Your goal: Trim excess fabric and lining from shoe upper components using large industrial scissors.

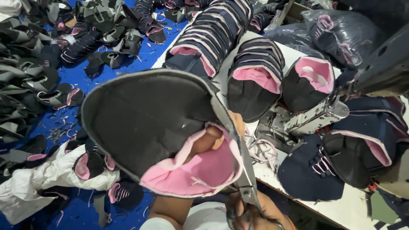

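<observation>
Blue floor behind; shoe upper (149,123) over left hand (211,138) grip.

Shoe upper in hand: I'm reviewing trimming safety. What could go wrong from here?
1. The left hand is tucked inside the shoe upper, right beside what look like scissors in the right hand; a nicked finger seems possible.
2. The blade might also cut into the pink lining.

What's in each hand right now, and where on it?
Left hand: dark felt-soled, pink-lined shoe upper, fingers inside its opening. Right hand: scissors, by the handles.
</observation>
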